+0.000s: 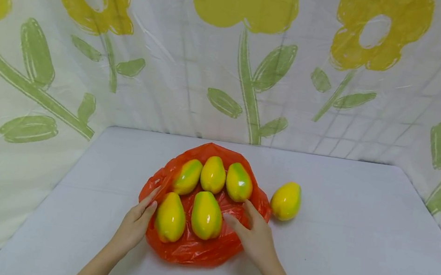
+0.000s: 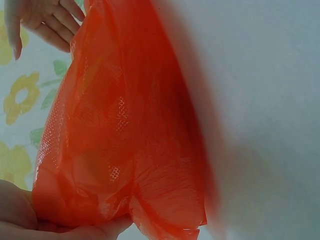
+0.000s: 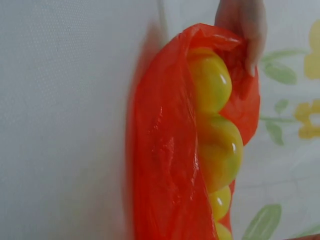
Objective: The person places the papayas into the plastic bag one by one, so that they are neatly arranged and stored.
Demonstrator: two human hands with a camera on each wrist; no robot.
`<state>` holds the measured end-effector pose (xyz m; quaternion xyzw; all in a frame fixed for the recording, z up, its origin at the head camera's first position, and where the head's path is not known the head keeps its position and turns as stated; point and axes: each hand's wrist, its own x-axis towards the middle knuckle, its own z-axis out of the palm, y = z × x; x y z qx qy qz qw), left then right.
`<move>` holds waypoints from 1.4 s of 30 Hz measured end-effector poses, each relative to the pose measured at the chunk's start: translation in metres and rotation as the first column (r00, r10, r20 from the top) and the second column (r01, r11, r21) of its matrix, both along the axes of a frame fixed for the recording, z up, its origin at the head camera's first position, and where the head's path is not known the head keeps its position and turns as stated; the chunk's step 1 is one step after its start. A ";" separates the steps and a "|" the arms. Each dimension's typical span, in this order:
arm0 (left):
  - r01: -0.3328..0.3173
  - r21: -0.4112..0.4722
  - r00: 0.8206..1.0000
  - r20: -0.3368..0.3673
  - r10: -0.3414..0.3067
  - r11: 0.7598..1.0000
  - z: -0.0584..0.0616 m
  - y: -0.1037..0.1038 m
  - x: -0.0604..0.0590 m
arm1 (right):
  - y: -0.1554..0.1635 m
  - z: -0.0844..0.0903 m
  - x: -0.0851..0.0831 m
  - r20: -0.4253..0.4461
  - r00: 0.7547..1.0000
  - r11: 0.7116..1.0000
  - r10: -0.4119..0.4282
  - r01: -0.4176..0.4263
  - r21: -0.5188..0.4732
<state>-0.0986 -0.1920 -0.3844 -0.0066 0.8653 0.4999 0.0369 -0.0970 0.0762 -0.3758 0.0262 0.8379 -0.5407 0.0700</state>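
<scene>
Head view alone shows mango (image 1: 286, 201) lying beside orange bag (image 1: 196, 247).

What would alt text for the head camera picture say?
Two hands rest on an orange bag spread on a white table, five yellow-green fruits lying on it. A sixth fruit lies beside it.

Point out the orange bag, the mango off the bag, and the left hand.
Orange bag (image 1: 196, 251): head view, bare front edge of the plastic.
Loose mango (image 1: 286, 201): head view, middle of the fruit.
Left hand (image 1: 136, 222): head view, back of the hand.
</scene>
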 end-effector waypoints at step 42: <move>-0.008 0.015 1.000 0.007 0.008 1.000 0.002 -0.002 0.000 | 0.070 0.014 -0.001 0.003 0.995 0.993 -0.102 0.102 0.053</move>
